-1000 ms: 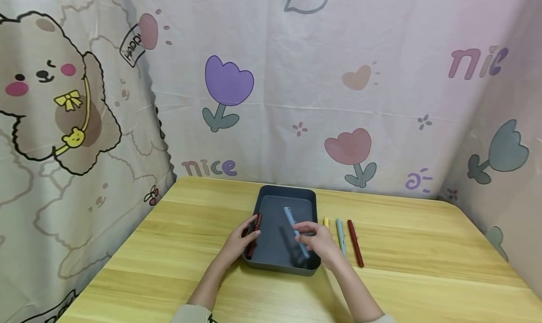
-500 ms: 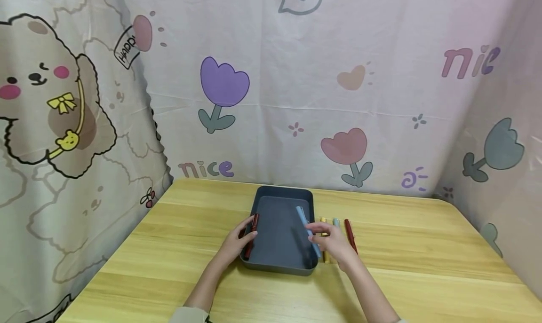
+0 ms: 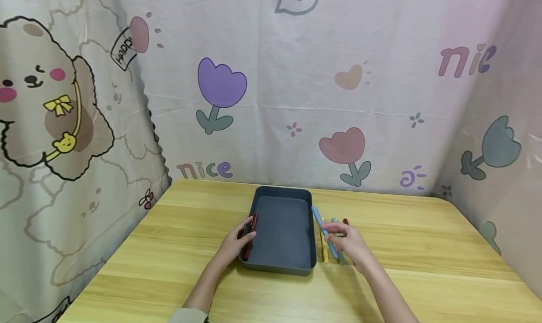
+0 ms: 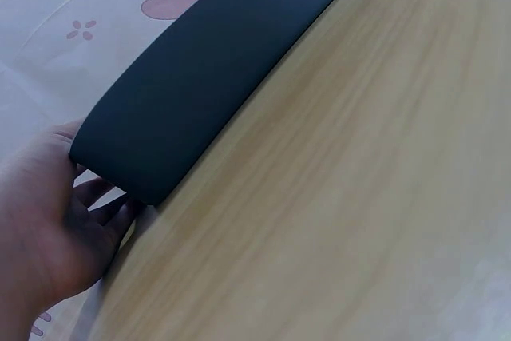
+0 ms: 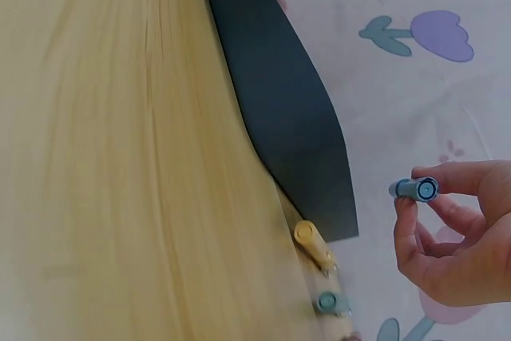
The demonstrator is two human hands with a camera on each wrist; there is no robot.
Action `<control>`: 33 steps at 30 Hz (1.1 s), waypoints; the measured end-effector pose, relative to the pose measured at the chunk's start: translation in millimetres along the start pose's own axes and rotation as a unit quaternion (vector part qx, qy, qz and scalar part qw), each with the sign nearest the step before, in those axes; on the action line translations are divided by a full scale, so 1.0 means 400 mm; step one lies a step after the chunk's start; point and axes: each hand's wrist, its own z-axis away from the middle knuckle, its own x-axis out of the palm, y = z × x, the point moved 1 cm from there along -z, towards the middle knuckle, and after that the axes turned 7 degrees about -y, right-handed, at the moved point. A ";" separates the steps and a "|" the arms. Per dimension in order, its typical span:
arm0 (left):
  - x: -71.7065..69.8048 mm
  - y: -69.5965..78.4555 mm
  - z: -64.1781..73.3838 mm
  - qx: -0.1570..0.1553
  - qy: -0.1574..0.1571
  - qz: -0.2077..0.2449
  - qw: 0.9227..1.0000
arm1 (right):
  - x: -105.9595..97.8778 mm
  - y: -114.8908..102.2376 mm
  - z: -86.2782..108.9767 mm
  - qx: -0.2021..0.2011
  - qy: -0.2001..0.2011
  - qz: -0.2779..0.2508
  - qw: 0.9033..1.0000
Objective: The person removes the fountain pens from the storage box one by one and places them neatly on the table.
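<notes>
In the head view, a dark grey rectangular tray (image 3: 281,229) stands on the table. My left hand (image 3: 234,242) grips its left wall, the thumb over the rim beside a dark red pen (image 3: 251,238) lying along the inside of that wall. My right hand (image 3: 347,240) pinches a light blue pen (image 3: 318,216) between thumb and fingers, in the air just right of the tray. Below and beside it lie a yellow pen (image 3: 325,255), a pale teal pen (image 3: 341,259) and another dark red pen (image 3: 346,221), partly hidden by the hand.
The tray and the loose pens rest on a light wooden table (image 3: 190,285). A printed curtain (image 3: 271,78) hangs along its back and sides. The right wrist view shows the yellow pen close to the tray's outer wall.
My right hand has moved right with the light blue pen, from above the tray to above the row of pens. The left hand stays at the tray's left wall.
</notes>
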 end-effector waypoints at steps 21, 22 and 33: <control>-0.002 -0.002 -0.002 0.000 0.001 -0.001 1.000 | -0.098 0.023 0.037 0.003 0.020 0.025 0.999; -0.002 -0.003 -0.002 0.002 0.000 -0.001 1.000 | -0.102 0.025 0.038 0.003 0.021 0.028 0.999; -0.001 -0.005 -0.003 -0.002 0.001 0.003 1.000 | -0.135 0.040 0.049 0.009 0.035 0.009 0.999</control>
